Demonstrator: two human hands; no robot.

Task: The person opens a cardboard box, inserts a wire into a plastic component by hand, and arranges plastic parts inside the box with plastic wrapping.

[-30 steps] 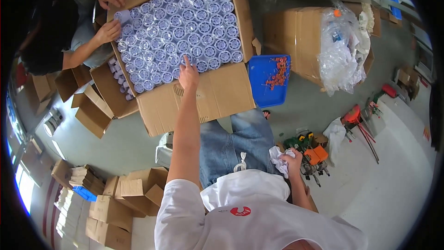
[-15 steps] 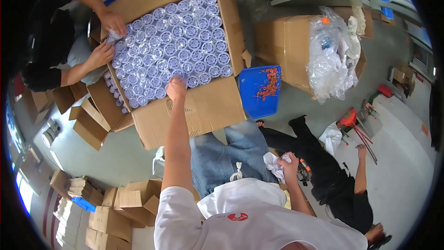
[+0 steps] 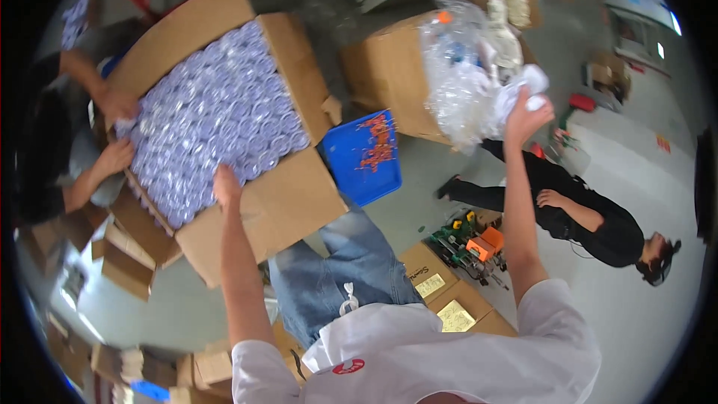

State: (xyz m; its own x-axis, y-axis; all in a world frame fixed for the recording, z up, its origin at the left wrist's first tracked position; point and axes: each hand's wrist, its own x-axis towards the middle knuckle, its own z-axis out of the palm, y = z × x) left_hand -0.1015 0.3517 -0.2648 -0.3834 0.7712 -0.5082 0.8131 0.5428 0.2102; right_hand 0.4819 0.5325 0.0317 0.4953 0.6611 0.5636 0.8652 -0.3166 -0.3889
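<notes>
White wad clasped in right hand, on its far side; no clear long axis is shown. Right edge of plastic in box is overlapped by the wad; contact cannot be told. Left hand, well apart, is placed at near edge of rolls in carton; its grip cannot be told.

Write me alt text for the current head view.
The right hand holds crumpled white material near a carton of clear plastic; the left hand is at the near edge of an open box packed with round purple items. A co-worker's hands are at its left, a blue tray at its right.
</notes>
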